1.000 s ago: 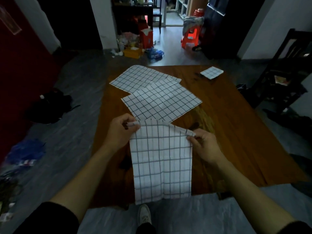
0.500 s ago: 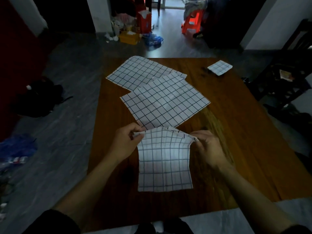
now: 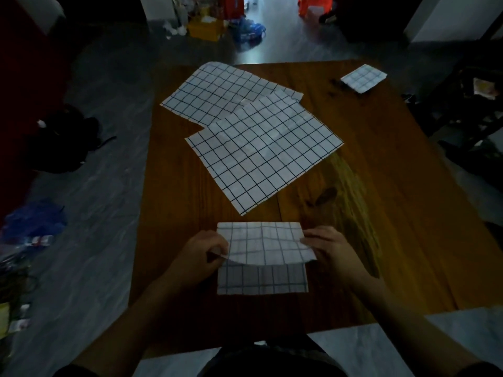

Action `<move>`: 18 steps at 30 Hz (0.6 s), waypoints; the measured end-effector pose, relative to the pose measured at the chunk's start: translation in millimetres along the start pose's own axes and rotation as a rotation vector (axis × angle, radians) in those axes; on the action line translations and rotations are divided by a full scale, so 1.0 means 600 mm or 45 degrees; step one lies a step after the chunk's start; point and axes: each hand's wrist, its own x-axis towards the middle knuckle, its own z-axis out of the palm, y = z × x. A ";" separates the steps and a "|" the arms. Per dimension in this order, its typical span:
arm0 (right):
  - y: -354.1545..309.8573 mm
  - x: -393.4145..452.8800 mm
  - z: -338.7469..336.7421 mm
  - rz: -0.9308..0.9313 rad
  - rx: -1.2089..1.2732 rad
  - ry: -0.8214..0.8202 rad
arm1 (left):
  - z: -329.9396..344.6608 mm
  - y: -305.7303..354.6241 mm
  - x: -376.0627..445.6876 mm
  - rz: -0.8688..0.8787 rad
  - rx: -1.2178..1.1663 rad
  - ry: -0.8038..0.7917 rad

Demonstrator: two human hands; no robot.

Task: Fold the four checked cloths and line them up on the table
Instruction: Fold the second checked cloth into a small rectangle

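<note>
A white checked cloth (image 3: 262, 257) lies on the brown wooden table (image 3: 381, 186) near its front edge, its upper layer doubled back toward me. My left hand (image 3: 202, 254) pinches the left corner of that layer. My right hand (image 3: 330, 248) pinches the right corner. Two more checked cloths lie spread flat: one in the middle (image 3: 265, 148), one behind it at the back left (image 3: 217, 93), partly overlapped. A small folded checked cloth (image 3: 363, 78) sits at the far right corner.
A dark chair (image 3: 473, 104) stands to the right of the table. Dark bags (image 3: 62, 137) and blue clutter (image 3: 32, 221) lie on the floor at left. A yellow box (image 3: 205, 29) and litter sit beyond the far edge.
Both hands brought the hanging cloth down onto the table and pulled its top edge back toward me, doubling it over. The camera tilted down.
</note>
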 end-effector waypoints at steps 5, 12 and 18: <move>0.007 -0.007 0.017 0.128 -0.044 -0.131 | 0.002 0.005 -0.004 -0.089 -0.008 -0.188; -0.038 0.030 0.019 0.232 0.051 -0.029 | 0.011 0.026 0.036 -0.103 0.109 0.016; -0.106 0.071 0.042 0.229 -0.050 -0.144 | 0.061 0.068 0.071 -0.087 0.449 -0.046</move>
